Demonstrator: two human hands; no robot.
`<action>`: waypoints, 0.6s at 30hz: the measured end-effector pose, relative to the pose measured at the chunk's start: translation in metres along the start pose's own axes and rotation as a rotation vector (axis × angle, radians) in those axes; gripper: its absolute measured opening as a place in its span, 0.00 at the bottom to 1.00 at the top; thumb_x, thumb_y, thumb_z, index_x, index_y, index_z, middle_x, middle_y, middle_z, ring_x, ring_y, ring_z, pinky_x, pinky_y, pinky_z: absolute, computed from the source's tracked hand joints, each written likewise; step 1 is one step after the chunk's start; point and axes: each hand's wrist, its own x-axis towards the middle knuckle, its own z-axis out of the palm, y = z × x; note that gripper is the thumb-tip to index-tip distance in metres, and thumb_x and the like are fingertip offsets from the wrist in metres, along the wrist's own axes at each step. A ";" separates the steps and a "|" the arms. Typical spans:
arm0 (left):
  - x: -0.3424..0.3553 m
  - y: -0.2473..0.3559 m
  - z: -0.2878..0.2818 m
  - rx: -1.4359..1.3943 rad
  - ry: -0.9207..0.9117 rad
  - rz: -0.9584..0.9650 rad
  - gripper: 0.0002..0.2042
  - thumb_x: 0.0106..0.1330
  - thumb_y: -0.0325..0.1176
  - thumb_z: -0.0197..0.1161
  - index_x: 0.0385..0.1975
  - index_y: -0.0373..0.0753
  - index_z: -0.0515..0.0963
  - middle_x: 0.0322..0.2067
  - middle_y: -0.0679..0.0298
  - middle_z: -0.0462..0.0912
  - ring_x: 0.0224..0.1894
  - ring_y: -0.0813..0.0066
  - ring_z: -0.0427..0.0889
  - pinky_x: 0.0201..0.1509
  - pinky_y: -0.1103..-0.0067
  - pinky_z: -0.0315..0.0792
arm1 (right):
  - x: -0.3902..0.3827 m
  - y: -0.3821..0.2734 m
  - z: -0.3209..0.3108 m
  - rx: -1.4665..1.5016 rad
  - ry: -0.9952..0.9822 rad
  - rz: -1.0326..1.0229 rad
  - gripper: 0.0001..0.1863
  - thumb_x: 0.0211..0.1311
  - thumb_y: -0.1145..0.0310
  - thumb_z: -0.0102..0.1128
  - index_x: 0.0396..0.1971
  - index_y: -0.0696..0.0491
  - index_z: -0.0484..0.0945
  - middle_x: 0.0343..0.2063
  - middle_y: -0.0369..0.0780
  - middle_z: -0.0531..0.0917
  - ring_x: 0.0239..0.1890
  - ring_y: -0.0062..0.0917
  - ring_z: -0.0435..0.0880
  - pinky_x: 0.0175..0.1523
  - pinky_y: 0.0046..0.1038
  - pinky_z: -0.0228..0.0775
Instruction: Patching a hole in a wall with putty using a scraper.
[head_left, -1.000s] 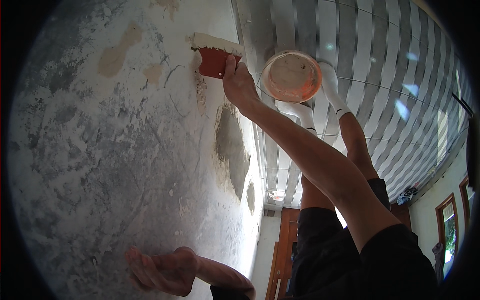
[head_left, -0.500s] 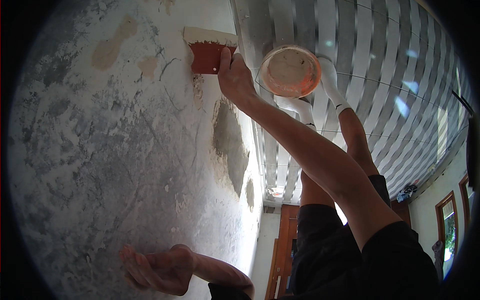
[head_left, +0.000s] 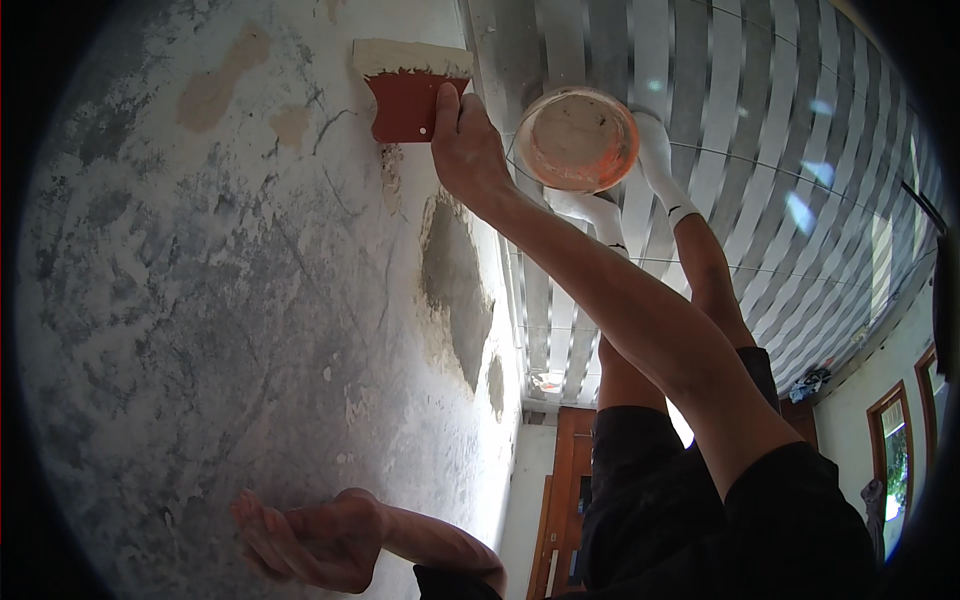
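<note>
A person's right hand is raised high against a mottled grey plaster wall, its grip closed on the handle end of a red flat-bladed plastic scraper; the blade's upper edge carries a pale band of filler and lies pressed flat to the wall, an angle that suits spreading the paste thinly over the surface; the tool sits near the top of the wall, just above a narrow tan scar and beside bare beige patches where the finish has come away. The left hand rests low on the same wall, fingers spread and together holding nothing, palm against the plaster as if to steady the body during the overhead reach. Just to the right of the working hand hangs a round orange plastic bowl, its inside smeared with pale residue, close enough to reload the blade; what supports it cannot be told. Behind it stand the legs and white socks of another person; a larger dark oval patch marks the wall below; a striped corrugated roof runs overhead, with a brown wooden door beyond.
</note>
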 end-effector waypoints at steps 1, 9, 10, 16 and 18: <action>-0.001 0.000 -0.002 0.000 -0.003 -0.001 0.07 0.70 0.26 0.52 0.38 0.33 0.78 0.39 0.56 0.85 0.42 0.67 0.85 0.56 0.72 0.68 | -0.001 0.003 0.000 -0.001 -0.002 0.002 0.27 0.73 0.51 0.34 0.39 0.64 0.67 0.31 0.61 0.79 0.38 0.57 0.79 0.46 0.49 0.69; -0.001 0.006 -0.002 0.037 -0.031 -0.032 0.09 0.67 0.19 0.49 0.39 0.31 0.78 0.38 0.52 0.85 0.42 0.61 0.86 0.63 0.69 0.66 | 0.013 0.062 -0.054 -0.074 0.135 0.017 0.28 0.73 0.49 0.35 0.38 0.63 0.70 0.34 0.58 0.80 0.41 0.53 0.79 0.46 0.45 0.69; 0.000 0.005 -0.002 0.037 -0.033 -0.030 0.09 0.67 0.19 0.49 0.39 0.31 0.78 0.38 0.52 0.85 0.42 0.61 0.86 0.63 0.69 0.66 | 0.011 0.068 -0.056 -0.049 0.150 0.029 0.28 0.73 0.48 0.35 0.38 0.62 0.70 0.34 0.58 0.80 0.41 0.52 0.80 0.46 0.44 0.69; 0.000 0.005 -0.001 0.048 -0.036 -0.016 0.09 0.68 0.20 0.49 0.39 0.31 0.78 0.38 0.52 0.85 0.42 0.62 0.86 0.62 0.69 0.67 | 0.004 0.052 -0.045 -0.002 0.087 -0.043 0.27 0.73 0.49 0.35 0.37 0.62 0.70 0.34 0.57 0.80 0.41 0.51 0.80 0.46 0.45 0.69; 0.001 0.005 -0.001 0.022 -0.023 -0.021 0.09 0.68 0.21 0.49 0.39 0.31 0.78 0.38 0.52 0.85 0.42 0.62 0.86 0.63 0.69 0.67 | 0.005 0.030 -0.032 -0.010 0.046 -0.035 0.27 0.73 0.49 0.35 0.37 0.61 0.70 0.34 0.58 0.80 0.41 0.52 0.79 0.46 0.45 0.68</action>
